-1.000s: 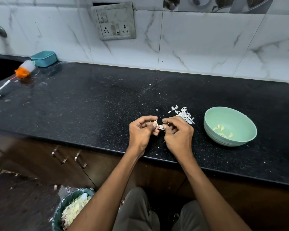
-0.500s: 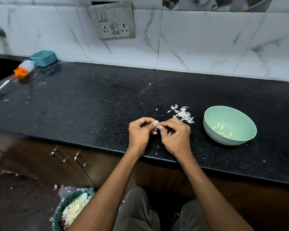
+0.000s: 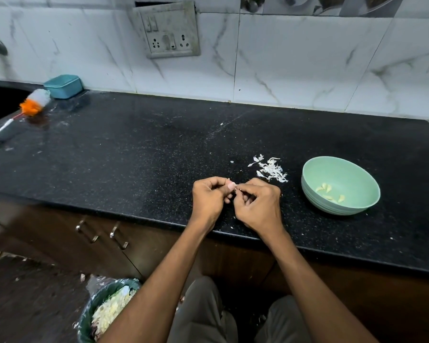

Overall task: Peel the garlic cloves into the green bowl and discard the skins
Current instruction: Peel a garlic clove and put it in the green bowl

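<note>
Around: black counter (image 3: pixel 139 154); teal box (image 3: pixel 63 85) and brush (image 3: pixel 32 105) far left; bin (image 3: pixel 104 310) on the floor below.
Skins (image 3: pixel 270 169): loose pile just beyond the hands, left of the bowl.
Bowl (image 3: pixel 340 185): right of the hands, peeled cloves (image 3: pixel 328 193) inside.
Left hand (image 3: pixel 209 200): fingers curled, pinching a clove (image 3: pixel 235 188).
Right hand (image 3: pixel 259 206): curled, pinching the same clove.
Clove: between both fingertips above the counter's front edge; mostly hidden, axis cannot be told.

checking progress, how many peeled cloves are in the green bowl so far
About 5: peeled cloves lie on the bottom of the green bowl, two near the middle and three toward its right front. Some overlap, so the count may be off by one.
</note>
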### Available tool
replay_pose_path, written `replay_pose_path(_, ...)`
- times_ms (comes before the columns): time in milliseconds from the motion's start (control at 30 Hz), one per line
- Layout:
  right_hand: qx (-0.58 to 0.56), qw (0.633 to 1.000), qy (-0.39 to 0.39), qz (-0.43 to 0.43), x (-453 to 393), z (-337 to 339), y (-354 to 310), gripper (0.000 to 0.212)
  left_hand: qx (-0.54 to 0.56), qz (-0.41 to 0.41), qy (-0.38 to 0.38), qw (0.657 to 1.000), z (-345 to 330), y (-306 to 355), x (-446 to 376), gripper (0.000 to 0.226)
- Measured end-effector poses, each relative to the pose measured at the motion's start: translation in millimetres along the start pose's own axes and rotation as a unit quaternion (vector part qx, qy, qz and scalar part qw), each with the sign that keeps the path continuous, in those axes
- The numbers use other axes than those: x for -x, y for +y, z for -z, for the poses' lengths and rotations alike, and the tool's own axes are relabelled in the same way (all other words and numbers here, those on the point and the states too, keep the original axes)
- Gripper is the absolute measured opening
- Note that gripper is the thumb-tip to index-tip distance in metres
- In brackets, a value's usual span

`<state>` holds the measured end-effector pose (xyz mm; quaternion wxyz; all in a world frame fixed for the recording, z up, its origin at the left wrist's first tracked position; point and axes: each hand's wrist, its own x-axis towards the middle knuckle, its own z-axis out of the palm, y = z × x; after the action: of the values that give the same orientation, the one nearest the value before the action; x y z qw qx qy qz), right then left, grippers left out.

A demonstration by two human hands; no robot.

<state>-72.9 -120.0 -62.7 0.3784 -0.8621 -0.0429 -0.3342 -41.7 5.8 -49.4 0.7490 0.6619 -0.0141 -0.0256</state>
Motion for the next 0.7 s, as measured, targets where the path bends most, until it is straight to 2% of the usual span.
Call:
replay_pose_path(200, 0.013, 1.0, 0.015, 0.004, 0.4, 0.2, -1.6, 0.012, -0.002, 0.012, -0.023, 1.0, 2.0, -0.9, -1.0, 0.02)
replay_pose_path(400, -0.076, 0.996, 0.035, -0.043, -2.3, 1.2, -0.9, 0.011, 0.023, -0.008, -0.023, 0.999, 1.3, 0.4, -1.0, 0.009)
replay_pose_path(700, -0.177, 0.977, 0.016, -0.114, -4.9, 2.1, 5.5, 0.008, 0.031, -0.032, -0.004, 0.999, 0.1, -2.8, -2.4, 0.009)
